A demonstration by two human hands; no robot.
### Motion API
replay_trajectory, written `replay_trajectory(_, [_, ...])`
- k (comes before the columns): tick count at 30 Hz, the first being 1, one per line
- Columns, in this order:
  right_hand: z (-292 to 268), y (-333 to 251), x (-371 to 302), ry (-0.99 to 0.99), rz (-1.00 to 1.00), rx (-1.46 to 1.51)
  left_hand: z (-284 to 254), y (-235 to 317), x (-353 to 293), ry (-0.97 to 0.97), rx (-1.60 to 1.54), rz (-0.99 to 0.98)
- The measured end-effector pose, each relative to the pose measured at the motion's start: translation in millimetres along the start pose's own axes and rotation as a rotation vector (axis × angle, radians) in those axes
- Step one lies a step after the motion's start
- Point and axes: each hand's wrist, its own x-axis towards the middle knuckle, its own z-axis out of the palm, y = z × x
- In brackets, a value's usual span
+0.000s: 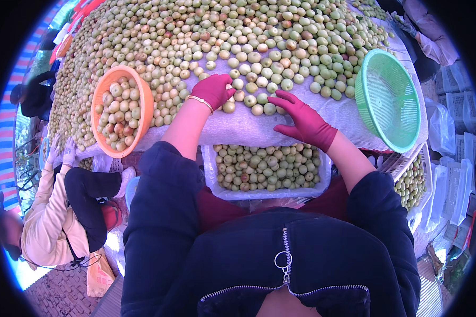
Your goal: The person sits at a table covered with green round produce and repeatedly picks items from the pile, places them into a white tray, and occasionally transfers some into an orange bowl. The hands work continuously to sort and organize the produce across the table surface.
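Observation:
A wide heap of small, round, green-yellow jujubes (238, 31), some blushed brown, covers the pale sheeted table (217, 129). My left hand (212, 91), in a dark red glove with a bangle at the wrist, is closed at the near edge of the heap. Its curled fingers hide what they hold, if anything; loose jujubes lie right beside the fingertips. To its right, my right hand (307, 120), gloved alike, is open, with thumb and fingers apart. Its fingertips reach the nearest jujubes, and no fruit shows in its palm.
An orange basket (148, 108) of jujubes stands left, an empty green basket (415, 113) right. Below the table edge, a lined crate (209, 169) holds jujubes. Another person (55, 222) in gloves sits at left; a further person's sleeve (433, 37) shows far right, near stacked clear containers (455, 100).

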Motion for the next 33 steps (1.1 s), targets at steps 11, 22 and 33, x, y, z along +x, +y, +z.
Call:
replay_trajectory(11, [-14.1, -60.4, -3.5, 0.014, 0.347, 1.091, -19.3, 110.7, -82.4, 0.06, -0.792, 0.403])
replay_trajectory(22, [-138.2, -42.5, -175.9, 0.202, 0.63, 0.558, -49.3, 62.4, -123.6, 0.271, -0.875, 0.086])
replay_trajectory(33, [-176.1, -10.4, -350.6, 0.199, 0.838, -0.582, -51.3, 54.4, -124.8, 0.362, -0.916, 0.192])
